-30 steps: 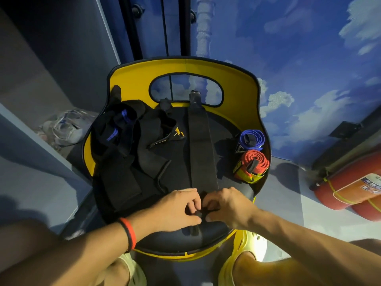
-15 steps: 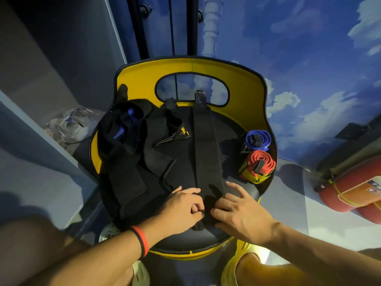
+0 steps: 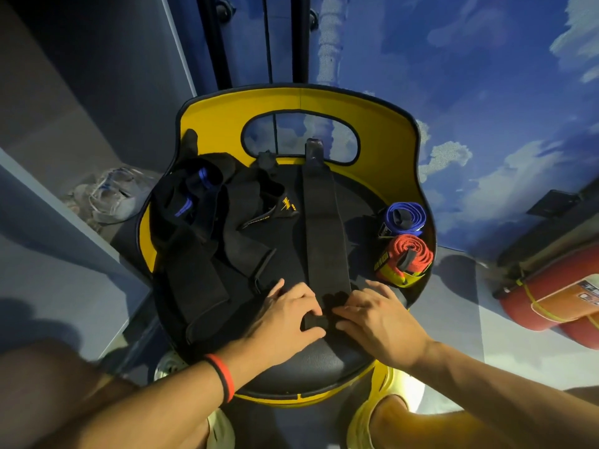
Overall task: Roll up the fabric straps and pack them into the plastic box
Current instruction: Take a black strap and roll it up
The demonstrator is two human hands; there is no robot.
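At the near edge of the chair seat [image 3: 308, 367], black strap [image 3: 324, 228] is pinched by left hand [image 3: 285, 315] and right hand [image 3: 379, 319]; red roll [image 3: 411, 251] lettering cannot be read.

1. Near end of black strap [image 3: 325, 228]: rolled part mostly covered by left hand [image 3: 285, 315] and right hand [image 3: 379, 315].
2. Red cylinders [image 3: 547, 306]: cut off by right edge; label print illegible.
3. Pale bundle [image 3: 110, 199]: blurred, unidentifiable.

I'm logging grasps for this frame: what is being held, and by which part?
The left hand and the right hand pinch the long black strap at its near end, on the small roll started there, one at each side.
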